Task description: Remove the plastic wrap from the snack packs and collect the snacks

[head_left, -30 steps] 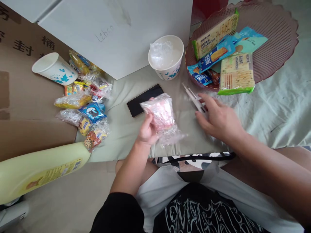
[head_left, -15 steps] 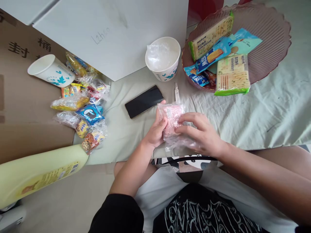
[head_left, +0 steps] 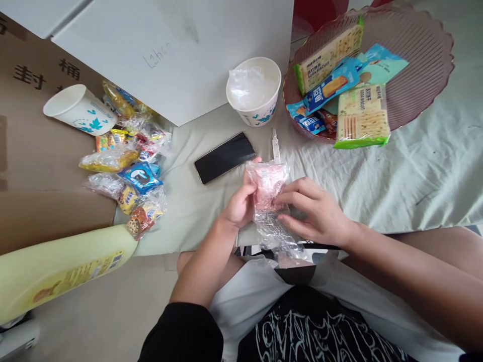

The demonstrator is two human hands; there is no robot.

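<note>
A clear plastic packet with pink contents [head_left: 268, 188] is held upright between both hands above my lap. My left hand [head_left: 238, 203] grips its left side, fingers curled round it. Fingers of my right hand [head_left: 315, 211] pinch the packet's right side, and its crinkled loose end hangs down below. A small white tool [head_left: 275, 146] lies on the cloth just beyond the packet. Left of that tool lies a black phone [head_left: 225, 157], face up.
A white paper cup [head_left: 255, 90] holding plastic wrap stands behind the phone. At the back right, a ribbed pink tray [head_left: 422, 45] holds biscuit packs [head_left: 362, 115]. Snack packets [head_left: 130, 156] are piled at left beside a tipped paper cup [head_left: 77, 109]. A yellow bottle [head_left: 60, 266] lies at lower left.
My right hand left the white tool on the cloth and came over to the packet. Both hands now hold it, and its loose end has dropped lower.
</note>
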